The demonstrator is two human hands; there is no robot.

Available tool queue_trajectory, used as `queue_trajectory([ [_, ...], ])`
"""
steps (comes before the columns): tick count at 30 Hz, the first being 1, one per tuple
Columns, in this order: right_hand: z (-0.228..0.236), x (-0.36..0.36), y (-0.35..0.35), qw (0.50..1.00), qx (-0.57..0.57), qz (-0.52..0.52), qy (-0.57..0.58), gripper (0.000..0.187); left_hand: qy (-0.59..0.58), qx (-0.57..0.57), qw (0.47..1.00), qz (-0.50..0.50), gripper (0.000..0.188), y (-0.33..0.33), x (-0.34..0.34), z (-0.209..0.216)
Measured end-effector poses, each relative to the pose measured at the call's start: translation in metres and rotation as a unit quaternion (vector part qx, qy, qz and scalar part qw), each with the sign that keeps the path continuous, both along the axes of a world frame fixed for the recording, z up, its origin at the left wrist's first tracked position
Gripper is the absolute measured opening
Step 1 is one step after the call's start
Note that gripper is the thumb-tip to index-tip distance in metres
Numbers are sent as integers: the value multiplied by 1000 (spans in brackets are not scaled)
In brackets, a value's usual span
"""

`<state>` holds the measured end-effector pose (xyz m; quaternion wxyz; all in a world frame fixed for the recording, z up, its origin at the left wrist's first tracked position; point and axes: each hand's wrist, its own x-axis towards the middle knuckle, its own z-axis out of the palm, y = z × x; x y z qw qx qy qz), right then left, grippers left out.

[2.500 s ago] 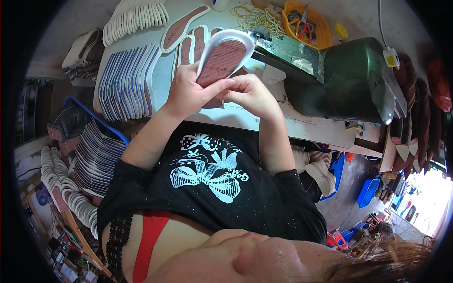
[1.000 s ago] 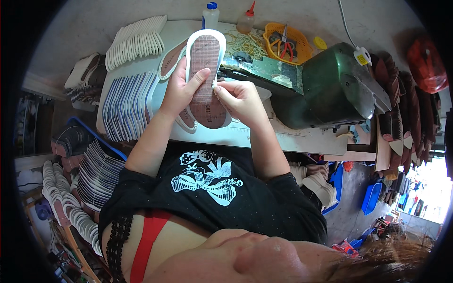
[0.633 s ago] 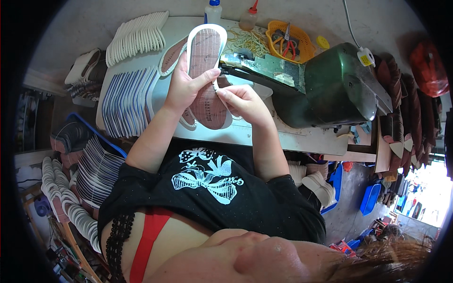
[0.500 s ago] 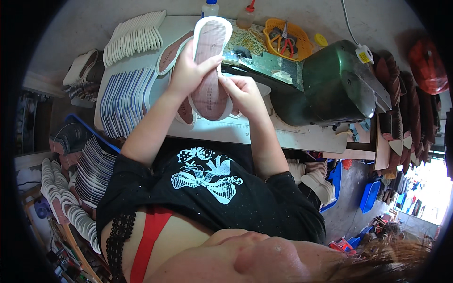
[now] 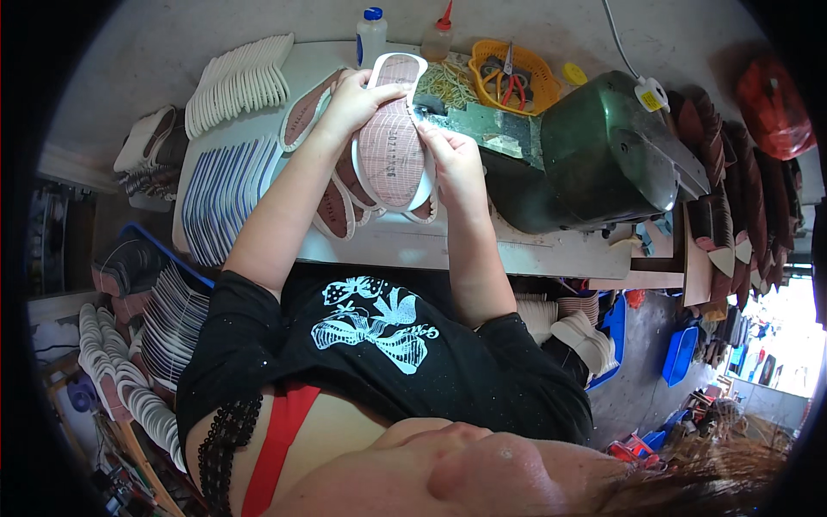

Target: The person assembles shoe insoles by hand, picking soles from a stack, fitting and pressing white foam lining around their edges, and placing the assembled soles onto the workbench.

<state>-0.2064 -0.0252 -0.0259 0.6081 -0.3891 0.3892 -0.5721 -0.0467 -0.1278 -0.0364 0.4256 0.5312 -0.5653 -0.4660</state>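
Note:
A shoe sole (image 5: 392, 164) with a brown, pale-streaked face and a white rim is held up over the table. My left hand (image 5: 355, 105) is closed round its upper left side, the thumb lying across the brown face. At its right edge, my right hand (image 5: 453, 155) pinches the rim between thumb and fingers. Under and beside it lie more brown soles with white edging (image 5: 334, 209), partly covered by the held one. Another such sole (image 5: 303, 121) rests left of my left hand.
Rows of white soles (image 5: 237, 86) and blue-edged soles (image 5: 226, 202) stand at the left of the table (image 5: 379, 252). A green machine (image 5: 594, 155) occupies the right. Behind are a yellow basket (image 5: 538, 73) with scissors, two bottles (image 5: 371, 39) and a yellowish heap of thin strips (image 5: 448, 84).
The sole has come slightly lower and turned, so its brown face shows more fully. My left hand has shifted a little up its side; my right hand still grips the right edge.

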Motion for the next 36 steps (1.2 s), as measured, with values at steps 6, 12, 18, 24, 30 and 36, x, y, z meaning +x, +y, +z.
queue_trajectory([
  [6, -9, -14, 5, 999, 32, 25, 5, 24, -94, -47, 993, 56, 52, -6, -6, -6],
  [12, -13, -4, 27, 993, 77, 74, -55, 27, -171, -63, 981, 74, 55, -9, -7, -2],
  [18, -10, 24, 37, 989, 106, 63, -82, 29, -115, 4, 993, 36, 63, -27, 4, -13],
  [24, -8, 43, 22, 987, 96, 7, -125, 26, -351, -169, 912, 132, 67, -32, 9, -5],
  [30, -5, 47, 3, 988, 66, -23, -136, 26, -115, -27, 901, -418, 41, -45, 29, 40],
  [36, -1, 47, 2, 988, 66, -43, -131, 35, -240, 37, 879, -411, 37, -42, 39, 60],
])
